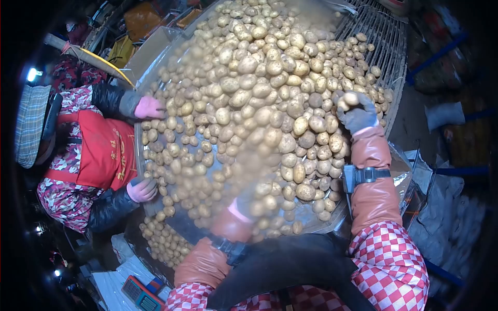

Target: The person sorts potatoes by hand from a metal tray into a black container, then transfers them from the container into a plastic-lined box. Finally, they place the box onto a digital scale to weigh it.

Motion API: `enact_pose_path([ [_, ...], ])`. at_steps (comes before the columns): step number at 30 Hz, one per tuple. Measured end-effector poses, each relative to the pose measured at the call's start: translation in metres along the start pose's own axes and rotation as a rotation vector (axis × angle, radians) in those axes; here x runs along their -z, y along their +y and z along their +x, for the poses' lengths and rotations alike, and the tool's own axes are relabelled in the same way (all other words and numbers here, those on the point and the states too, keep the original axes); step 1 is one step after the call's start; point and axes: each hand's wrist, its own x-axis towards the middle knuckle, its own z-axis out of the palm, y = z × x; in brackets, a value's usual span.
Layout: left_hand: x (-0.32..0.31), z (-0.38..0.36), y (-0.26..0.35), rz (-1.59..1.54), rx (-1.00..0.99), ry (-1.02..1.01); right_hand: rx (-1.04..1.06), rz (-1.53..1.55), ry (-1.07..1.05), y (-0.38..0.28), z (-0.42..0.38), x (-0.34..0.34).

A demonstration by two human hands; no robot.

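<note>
A large heap of potatoes covers the sorting table in front of me. My right hand, in a grey glove, is at the heap's right edge, with its fingers curled around a small pale potato; a second one may be beside it. My left hand, also gloved, reaches in at the near side of the heap, among the lower potatoes. A hazy smear over that part of the view hides its fingers, so I cannot make out what it holds.
A co-worker in a red apron stands at the left, with two gloved hands by the table's edge. More potatoes lie lower at the near left. A slatted rack is at the far right, and a red-and-grey device sits at bottom left.
</note>
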Motion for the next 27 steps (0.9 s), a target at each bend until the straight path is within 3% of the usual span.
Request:
enact_pose_path([
  [1,-0.023,-0.003,0.006,-0.139,0.003,0.041,0.225,-0.137,-0.025,0.016,0.000,0.002],
  [3,-0.028,0.001,0.008,-0.330,0.026,0.048,0.211,-0.128,0.005,0.027,0.009,0.008],
  [5,-0.005,0.007,-0.002,-0.439,0.077,-0.004,-0.208,0.099,0.022,-0.033,0.012,-0.018],
  [6,-0.009,0.003,0.000,-0.142,0.048,0.040,-0.380,0.174,-0.004,-0.059,0.015,-0.032],
  [7,-0.017,0.000,0.004,0.156,0.017,0.081,-0.478,-0.110,-0.112,-0.059,0.042,-0.043],
  [9,-0.018,0.000,0.004,0.346,-0.002,0.097,-0.151,-1.077,-0.116,-0.077,0.044,-0.083],
  [11,-0.009,0.009,0.004,0.128,0.005,0.052,-0.218,-1.503,-0.288,-0.072,0.054,-0.114],
  [12,-0.008,0.008,0.008,-0.013,0.029,-0.010,-0.164,-1.559,-0.318,-0.068,0.060,-0.122],
  [15,-0.008,0.007,0.010,-0.332,0.072,-0.179,-0.208,-1.560,-0.369,-0.071,0.064,-0.123],
  [18,-0.007,0.006,0.011,-0.170,0.020,-0.148,-0.444,-0.695,-0.396,-0.061,0.067,-0.094],
  [20,-0.032,-0.004,0.020,0.256,-0.061,0.076,-0.565,-0.146,-0.491,-0.064,0.068,-0.069],
  [23,-0.003,-0.001,0.004,0.512,-0.239,-0.064,-0.300,-0.365,-0.598,-0.071,0.055,-0.079],
  [27,-0.025,-0.022,0.013,0.379,-0.059,0.077,-0.180,-1.114,-0.673,-0.099,0.047,-0.147],
])
